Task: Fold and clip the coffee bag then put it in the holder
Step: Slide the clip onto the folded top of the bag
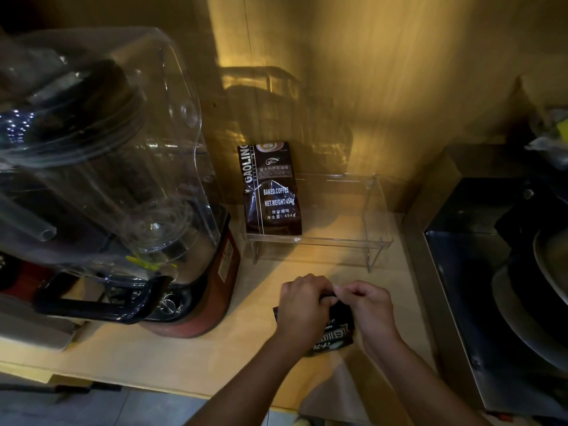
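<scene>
Left hand (pixel 302 305) and right hand (pixel 367 309) together, both clamped on the dark coffee bag (pixel 333 333); beyond them, the clear acrylic holder (pixel 376 216) with a Gaoling bag (pixel 270 189).

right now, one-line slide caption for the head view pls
Both hands, left hand and right hand, fold the top of a dark coffee bag on the counter before the clear holder.

Your left hand (pixel 302 305) and right hand (pixel 367 309) are bare, forearms unsleeved, with no rings or watch.
</scene>
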